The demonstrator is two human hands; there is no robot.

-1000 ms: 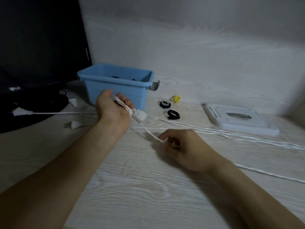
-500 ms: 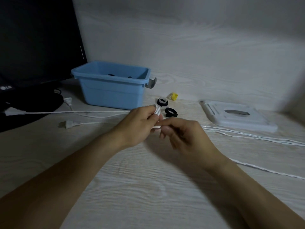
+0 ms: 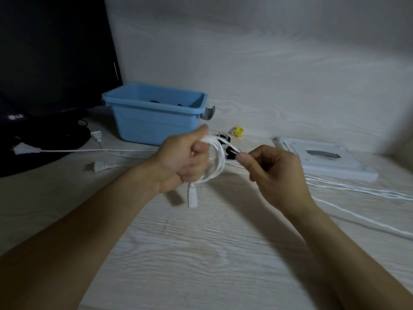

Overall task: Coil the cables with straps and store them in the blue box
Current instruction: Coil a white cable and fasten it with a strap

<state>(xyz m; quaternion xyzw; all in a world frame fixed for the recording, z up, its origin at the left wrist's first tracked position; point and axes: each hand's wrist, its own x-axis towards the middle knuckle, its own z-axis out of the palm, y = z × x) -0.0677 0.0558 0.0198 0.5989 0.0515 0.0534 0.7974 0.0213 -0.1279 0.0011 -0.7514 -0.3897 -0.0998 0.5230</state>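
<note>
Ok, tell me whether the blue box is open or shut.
Open. The blue box has no lid on: its rim is bare and dark things show inside. The white lid lies flat on the table, apart.

Smooth blue plastic box (image 3: 154, 121), pale matt wood-grain table (image 3: 190, 253), seemingly rubbery white cable (image 3: 220, 162)

Two bare forearms enter from bottom edge, one per side; no sleeves, cuffs or fabric visible anywhere up to frame edge; no watch, bracelet or band at either wrist. Left hand (image 3: 183, 157): no rings, no glove; knuckles & back of hand in view; thumb tip seen at top. Right hand (image 3: 274, 171): also bare, no rings or glove; short, unpainted nail visible on one fingertip (image 3: 242, 156); nothing worn on fingers. No tattoos, plasters or marks discernible in dim light; rest of body out of view.
</note>
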